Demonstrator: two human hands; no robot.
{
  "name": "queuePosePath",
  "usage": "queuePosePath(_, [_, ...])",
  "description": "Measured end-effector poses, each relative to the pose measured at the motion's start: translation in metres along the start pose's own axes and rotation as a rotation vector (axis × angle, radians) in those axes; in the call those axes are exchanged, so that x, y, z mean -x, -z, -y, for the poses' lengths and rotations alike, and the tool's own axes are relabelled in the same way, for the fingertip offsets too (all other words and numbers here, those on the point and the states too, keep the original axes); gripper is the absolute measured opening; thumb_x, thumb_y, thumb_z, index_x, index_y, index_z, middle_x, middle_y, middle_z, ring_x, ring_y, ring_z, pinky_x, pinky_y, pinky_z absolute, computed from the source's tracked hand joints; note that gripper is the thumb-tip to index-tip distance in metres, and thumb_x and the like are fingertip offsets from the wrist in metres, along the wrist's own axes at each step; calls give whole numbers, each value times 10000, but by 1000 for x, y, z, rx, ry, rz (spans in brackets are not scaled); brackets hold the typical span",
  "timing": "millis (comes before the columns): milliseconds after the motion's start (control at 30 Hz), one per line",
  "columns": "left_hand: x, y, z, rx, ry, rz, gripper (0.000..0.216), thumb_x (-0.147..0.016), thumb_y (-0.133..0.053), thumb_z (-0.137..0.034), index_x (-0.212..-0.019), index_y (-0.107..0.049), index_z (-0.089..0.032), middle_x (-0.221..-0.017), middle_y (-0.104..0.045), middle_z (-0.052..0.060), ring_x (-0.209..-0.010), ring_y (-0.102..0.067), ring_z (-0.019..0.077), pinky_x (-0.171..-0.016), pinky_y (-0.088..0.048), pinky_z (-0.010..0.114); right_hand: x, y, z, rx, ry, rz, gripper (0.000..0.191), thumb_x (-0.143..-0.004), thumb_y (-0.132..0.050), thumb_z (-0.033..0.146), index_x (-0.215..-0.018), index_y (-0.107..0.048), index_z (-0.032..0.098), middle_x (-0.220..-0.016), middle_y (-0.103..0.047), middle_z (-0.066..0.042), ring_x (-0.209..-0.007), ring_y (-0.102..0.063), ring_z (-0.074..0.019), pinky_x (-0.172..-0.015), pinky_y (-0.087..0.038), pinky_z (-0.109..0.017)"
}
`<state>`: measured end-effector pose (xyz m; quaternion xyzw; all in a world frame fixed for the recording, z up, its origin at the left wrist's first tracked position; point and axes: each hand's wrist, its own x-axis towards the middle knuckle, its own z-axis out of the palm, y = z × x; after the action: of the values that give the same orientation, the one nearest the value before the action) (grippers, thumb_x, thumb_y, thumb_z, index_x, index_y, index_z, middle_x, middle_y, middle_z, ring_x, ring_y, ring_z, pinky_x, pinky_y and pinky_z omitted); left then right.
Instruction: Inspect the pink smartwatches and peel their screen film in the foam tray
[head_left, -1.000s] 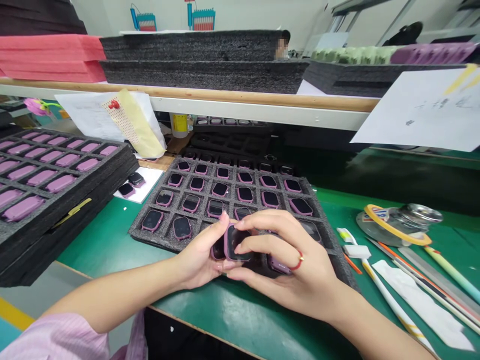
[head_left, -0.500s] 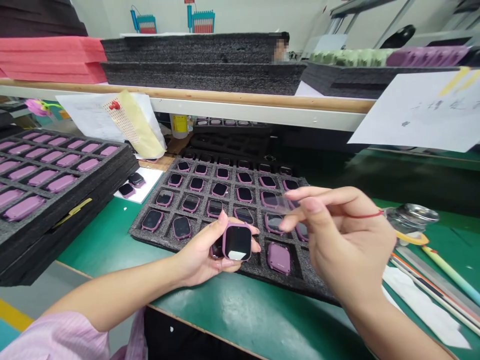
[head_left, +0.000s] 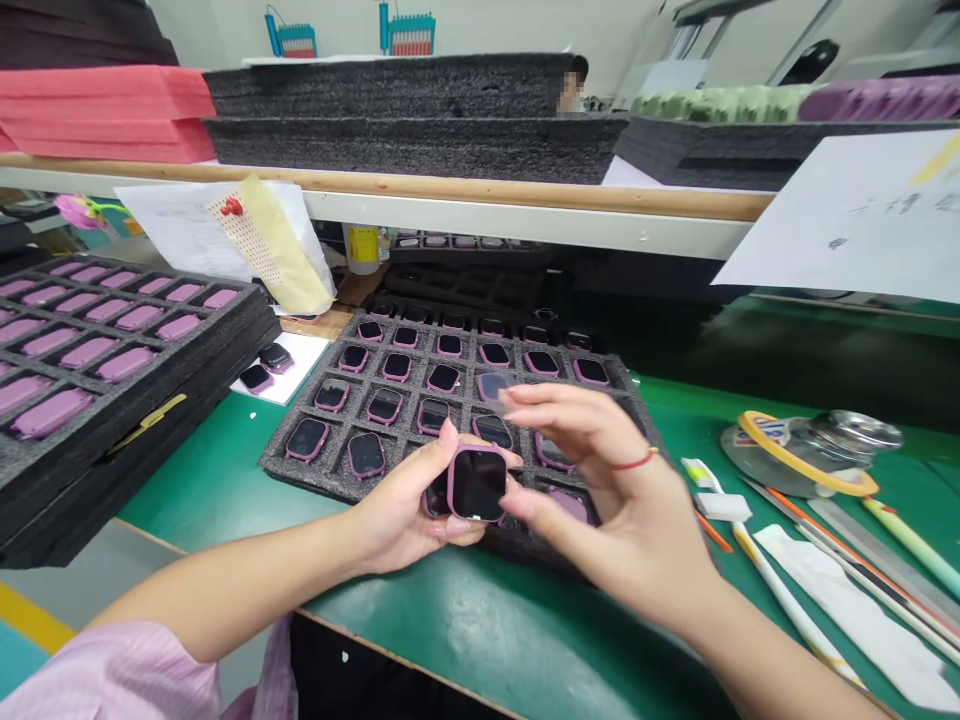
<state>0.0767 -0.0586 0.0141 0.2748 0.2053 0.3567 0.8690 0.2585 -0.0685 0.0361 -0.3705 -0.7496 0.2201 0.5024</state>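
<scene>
A black foam tray (head_left: 135, 470) sits at the left edge of the green tabletop (head_left: 187, 490), holding rows of mauve watch bodies (head_left: 86, 350). Near the right edge lie a yellow tape roll (head_left: 802, 455), a steel ruler (head_left: 862, 540) and a white cloth strip (head_left: 847, 610). Beyond, a wood-edged shelf (head_left: 450, 205) carries stacked dark foam sheets (head_left: 412, 90) and red foam sheets (head_left: 105, 115).

Green-topped workbench (head_left: 480, 620). Landmark: dark foam tray (head_left: 334, 472) of pink-framed watches, mid-bench. Left of it: stacked foam tray (head_left: 112, 440) of pink watch parts, plus white sheet (head_left: 304, 365) carrying two watches (head_left: 255, 378). Right of it: yellow tape roll (head_left: 817, 478) on metal dish (head_left: 750, 452), white eraser (head_left: 718, 507), steel rulers (head_left: 877, 540), white paper strip (head_left: 847, 600).
</scene>
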Motion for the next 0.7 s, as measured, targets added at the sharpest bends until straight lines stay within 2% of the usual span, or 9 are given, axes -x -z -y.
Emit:
queuePosePath(67, [0,-1,0,-29,7,-33,485,-771,-779,-573,-931,-732,-118,-773,-666,48,-424,-433,19,-411,-238,159,3,-6,1,48,5,99,429,-787,-830,339,-1169,-656,252,-1227,-668,-107,-1204,-643,-286,-1029,-559,-474])
queuePosePath(133, [-1,0,2,-66,-9,-33,499,-782,-760,-587,-901,-702,-106,-790,-648,51,-429,-401,9,-404,-198,157,5,-13,0,24,-29,133,354,-837,-784,326,-1161,-662,250,-1187,-691,-99,-1161,-662,-266,-994,-572,-448])
queuePosePath(233, [-2,1,4,-100,-42,-38,466,-825,-725,-571,-845,-645,-112,-714,-563,1,-430,-333,-2,-413,-165,157,6,-20,-2,-56,-98,100,200,-935,-667,280,-1133,-676,248,-1169,-698,-83,-1109,-690,-224,-963,-581,-399])
queuePosePath(333, [-4,2,5,-100,-62,-55,426,-833,-730,-546,-818,-622,-134,-606,-463,-56,-417,-320,12,-417,-175,161,6,-20,-3,-73,-95,63,171,-990,-578,248,-1120,-690,249,-1153,-713,-62,-1105,-687,-186,-975,-570,-355])
queuePosePath(467, [-3,2,4,-96,-56,-34,469,-823,-727,-577,-803,-674,-111,-678,-639,33,-392,-356,10,-411,-202,177,6,-15,-2,-95,-95,48,262,-1046,-466,242,-1096,-723,260,-1140,-736,-37,-1133,-665,-147,-1022,-545,-314])
queuePosePath(567, [-3,1,2,-62,-41,-43,459,-788,-770,-565,-877,-734,-116,-738,-699,63,-393,-399,12,-416,-217,173,4,-10,-1,-97,-109,29,271,-1047,-465,259,-1139,-719,265,-1188,-726,-40,-1179,-651,-156,-1054,-537,-333])
queuePosePath(633, [-2,0,2,-44,-32,-43,458,-785,-776,-561,-935,-761,-128,-755,-718,70,-397,-420,16,-415,-224,170,1,-7,-1,-101,-129,-34,248,-1026,-508,240,-1168,-709,269,-1208,-719,-42,-1179,-660,-160,-1063,-541,-341])
queuePosePath(700, [-2,0,1,-35,-30,-37,452,-788,-775,-559,-938,-776,-132,-773,-733,80,-402,-429,16,-412,-228,167,-2,-4,-2,-135,-123,-158,244,-982,-582,180,-1163,-711,279,-1191,-727,-28,-1144,-688,-151,-1053,-557,-322])
